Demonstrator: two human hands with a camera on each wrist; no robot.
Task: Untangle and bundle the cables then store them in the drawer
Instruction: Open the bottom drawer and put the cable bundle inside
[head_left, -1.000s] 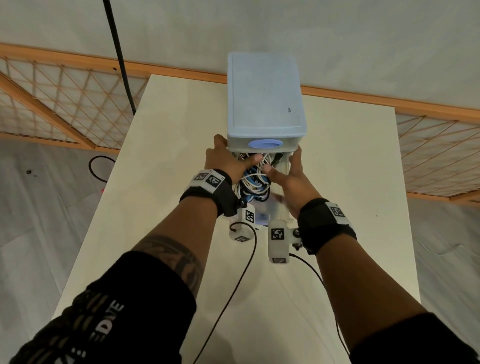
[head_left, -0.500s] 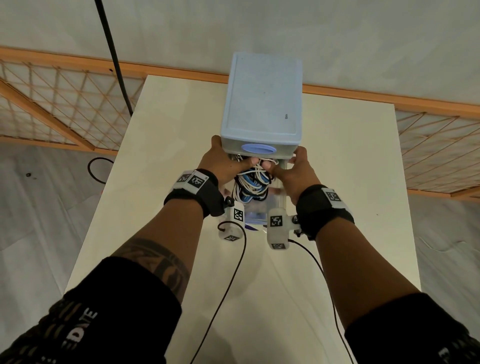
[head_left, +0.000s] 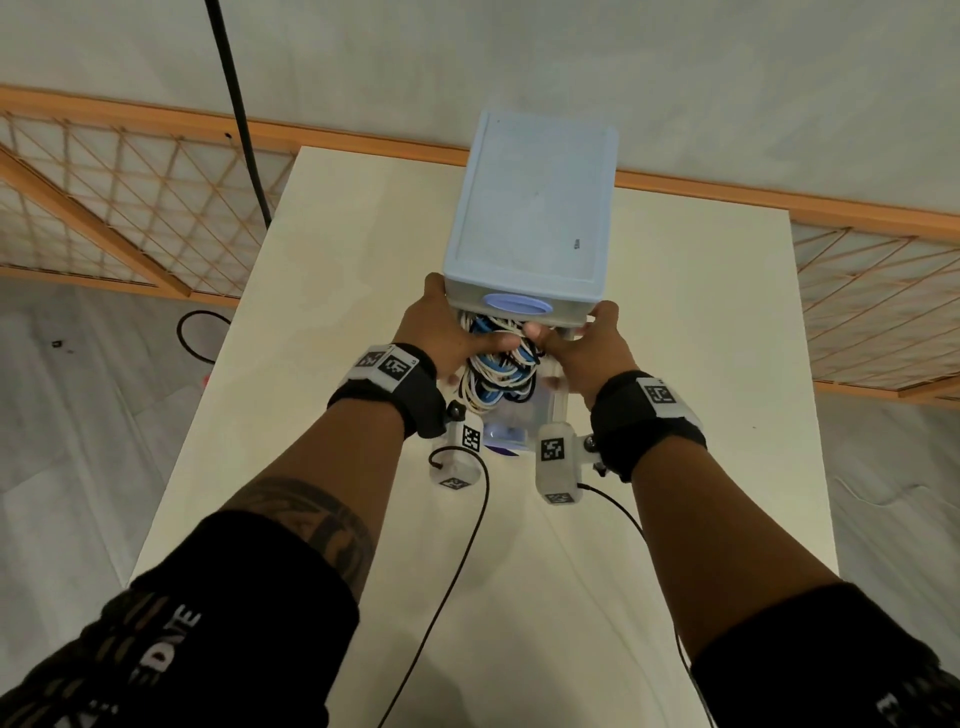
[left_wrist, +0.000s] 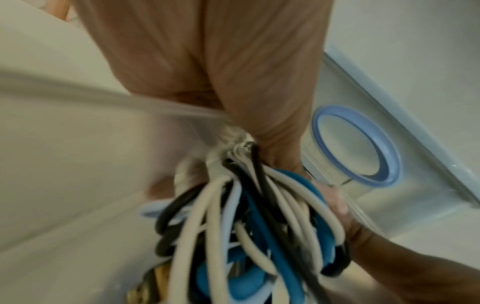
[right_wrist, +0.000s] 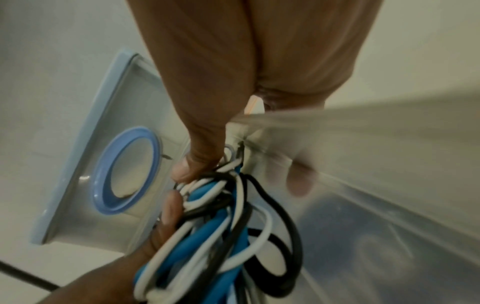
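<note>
A light blue drawer unit (head_left: 530, 208) stands on the white table (head_left: 337, 260). Its lower clear drawer (head_left: 519, 421) is pulled out toward me and holds a bundle of white, blue and black cables (head_left: 498, 374) (left_wrist: 259, 226) (right_wrist: 207, 236). My left hand (head_left: 441, 338) grips the drawer's left wall, thumb inside and pressing on the cables. My right hand (head_left: 587, 348) grips the right wall the same way. In the right wrist view its fingers (right_wrist: 298, 181) show through the clear wall. The closed upper drawer's blue ring handle (left_wrist: 355, 146) (right_wrist: 127, 170) is just above the thumbs.
A black cord (head_left: 239, 104) hangs down at the back left. Wooden lattice screens (head_left: 104, 208) flank the table. The wrist cameras' black leads (head_left: 457, 561) trail over the near tabletop. A black cable loop (head_left: 197, 332) lies on the floor at left.
Both hands stay on the drawer's sides. The thumbs have pushed the cables a little deeper toward the unit, and the drawer looks slightly further in.
</note>
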